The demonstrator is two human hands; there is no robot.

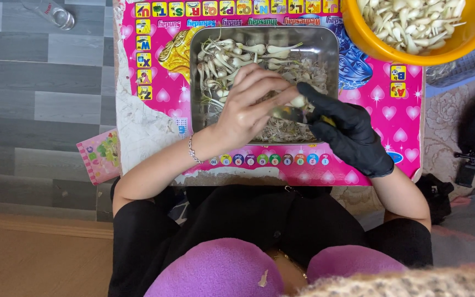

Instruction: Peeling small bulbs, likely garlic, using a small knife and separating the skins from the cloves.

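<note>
pinching a small pale bulb [298,102] between bare left hand [248,107] and gloved right hand [347,132] over the metal tray [196,82]; seeming light, slippery, best gripped at its firm body

Soft, even daylight is filling the scene, keeping colours bright. The shiny rectangular metal tray [204,82] is catching dull reflections along its walls, and the glossy pink plastic mat with hearts [402,121] is showing a faint sheen. Shadows under the hands are staying weak and diffuse. The fuzzy beige fabric at the bottom edge [402,283] is appearing blurred, being close to the lens.
</note>
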